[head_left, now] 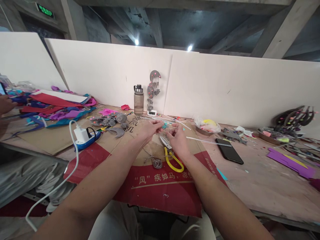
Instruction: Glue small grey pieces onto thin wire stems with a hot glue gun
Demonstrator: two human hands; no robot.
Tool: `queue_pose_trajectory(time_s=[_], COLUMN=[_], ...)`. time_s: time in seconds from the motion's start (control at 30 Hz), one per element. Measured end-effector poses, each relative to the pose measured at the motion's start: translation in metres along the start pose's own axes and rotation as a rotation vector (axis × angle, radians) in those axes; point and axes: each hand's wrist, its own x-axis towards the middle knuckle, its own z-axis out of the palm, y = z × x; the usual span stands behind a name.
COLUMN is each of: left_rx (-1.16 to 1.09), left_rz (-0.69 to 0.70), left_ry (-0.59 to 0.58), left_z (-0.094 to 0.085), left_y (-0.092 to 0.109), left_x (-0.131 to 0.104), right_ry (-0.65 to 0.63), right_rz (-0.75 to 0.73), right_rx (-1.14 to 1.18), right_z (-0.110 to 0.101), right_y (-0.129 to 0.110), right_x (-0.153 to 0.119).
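- Teal scrap (164, 125) btwn both hands' fingertips, above cardboard (163, 196); tiny, could drop if pinch slackens.
- L hand (151, 129): seems to pinch scrap. R hand (178, 136): fingers curled beside it, can't tell if gripping.
- Scissors (169, 147) just by R hand, blades twd fingers: poss. nick if hand drops.
- Grey cord (157, 163) nr handles: could snag if scissors shift.

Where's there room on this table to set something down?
The near right of the table, bordered by the phone, purple sheet and red cardboard, is mostly bare. It's crowded at left, under the fabric pile, and in the middle, where the left hand, right hand, scissors and coiled cord cluster.
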Motion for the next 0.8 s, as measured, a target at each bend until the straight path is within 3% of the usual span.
queue_pose_trajectory(time_s=[0.2,0.37,0.47,0.53,0.6,0.67,0.73,0.8], left_rx=[-0.076,-0.226,-0.297,-0.347,-0.424,-0.493,-0.516,-0.494], left_rz=[0.119,0.222,0.224,0.196,0.163,0.127,0.092,0.066], left_ry=[0.328,0.583,0.62,0.577,0.5,0.412,0.353,0.332], left_z=[-0.031,-0.06,-0.069,-0.071,-0.07,-0.068,-0.066,-0.064], left_y=[0.014,0.027,0.03,0.03,0.03,0.031,0.031,0.031], left_x=[0.015,0.023,0.025,0.026,0.026,0.027,0.027,0.026], right_ry=[-0.119,-0.22,-0.414,-0.627,-0.731,-0.557,-0.225,0.002], right_rz=[0.015,0.134,0.078,0.0,-0.05,-0.043,-0.006,0.044], right_rx=[0.037,0.232,0.312,0.233,0.089,-0.048,-0.281,-0.514], right_z=[0.0,-0.008,-0.014,-0.02,-0.028,-0.038,-0.049,-0.058], right_y=[0.001,-0.007,-0.02,-0.026,-0.026,-0.017,0.001,0.022], right_x=[0.0,0.0,-0.004,-0.005,-0.001,0.008,0.02,0.03])
